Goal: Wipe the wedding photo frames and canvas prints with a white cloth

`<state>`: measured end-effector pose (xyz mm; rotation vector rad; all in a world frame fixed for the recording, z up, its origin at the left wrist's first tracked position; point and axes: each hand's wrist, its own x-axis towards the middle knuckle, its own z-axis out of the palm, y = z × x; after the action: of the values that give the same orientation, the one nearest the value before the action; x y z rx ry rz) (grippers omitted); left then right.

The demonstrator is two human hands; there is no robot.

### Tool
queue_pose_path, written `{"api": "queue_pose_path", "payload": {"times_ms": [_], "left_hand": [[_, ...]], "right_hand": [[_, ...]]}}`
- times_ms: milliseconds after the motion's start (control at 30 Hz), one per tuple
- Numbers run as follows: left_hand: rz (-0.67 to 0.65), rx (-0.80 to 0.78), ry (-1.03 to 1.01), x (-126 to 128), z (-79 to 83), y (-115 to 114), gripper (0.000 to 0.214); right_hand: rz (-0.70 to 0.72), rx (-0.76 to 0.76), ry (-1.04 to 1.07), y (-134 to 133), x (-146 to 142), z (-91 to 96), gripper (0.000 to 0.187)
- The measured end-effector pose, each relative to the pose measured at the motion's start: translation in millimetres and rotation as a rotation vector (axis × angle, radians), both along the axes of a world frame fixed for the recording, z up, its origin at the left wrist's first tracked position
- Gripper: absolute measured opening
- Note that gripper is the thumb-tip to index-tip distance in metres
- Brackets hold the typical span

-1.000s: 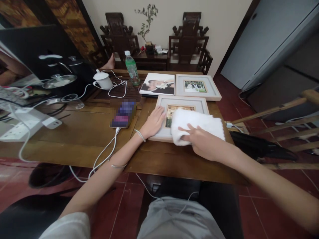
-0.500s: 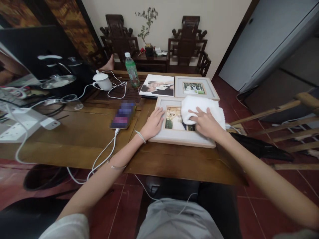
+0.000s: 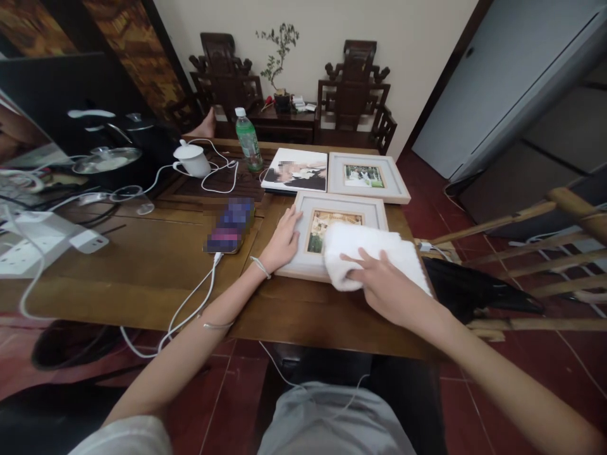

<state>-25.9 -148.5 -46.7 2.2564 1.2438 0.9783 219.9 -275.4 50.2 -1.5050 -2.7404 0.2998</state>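
Note:
A white-framed photo [image 3: 327,212] lies flat near the front of the wooden table [image 3: 142,265]. My left hand [image 3: 281,241] rests flat on the frame's left edge, fingers stretched out. My right hand [image 3: 379,284] presses a folded white towel [image 3: 374,253] onto the frame's lower right part, fingers spread over the cloth. The towel hides much of the picture and the frame's right side.
Behind lie an unframed photo print [image 3: 296,170] and a second white frame [image 3: 367,175]. A phone [image 3: 230,225] on a white cable, a green bottle [image 3: 247,138], a white lidded cup [image 3: 192,158] and power strips [image 3: 42,237] sit left. Carved chairs stand behind.
My right hand has drawn the towel from the frame's upper right back down toward me over its lower right part. My left hand stays on the left edge.

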Motion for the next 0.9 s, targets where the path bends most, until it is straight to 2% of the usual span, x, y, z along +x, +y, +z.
{"api": "queue_pose_path", "payload": {"times_ms": [133, 267, 400, 500, 633, 900], "left_hand": [[0.067, -0.098, -0.045, 0, 2.0, 1, 0.059], [0.112, -0.246, -0.175, 0, 4.7, 1, 0.065], [0.22, -0.424, -0.335, 0, 1.7, 1, 0.078], [0.2, -0.444, -0.42, -2, -0.8, 0, 0.067], [0.181, -0.468, -0.492, -2, -0.1, 0, 0.073], [0.243, -0.484, -0.575, 2, 7.0, -5, 0.073]], "right_hand": [[-0.163, 0.032, -0.013, -15, 32, -6.3, 0.062], [-0.133, 0.073, 0.069, -15, 49, -25.8, 0.06], [-0.093, 0.235, 0.158, -20, 50, -44.5, 0.051], [-0.072, 0.376, 0.214, -24, 48, -56.3, 0.045], [-0.07, 0.489, 0.264, -26, 46, -66.7, 0.04], [-0.106, 0.453, 0.326, -26, 42, -70.5, 0.043]]}}
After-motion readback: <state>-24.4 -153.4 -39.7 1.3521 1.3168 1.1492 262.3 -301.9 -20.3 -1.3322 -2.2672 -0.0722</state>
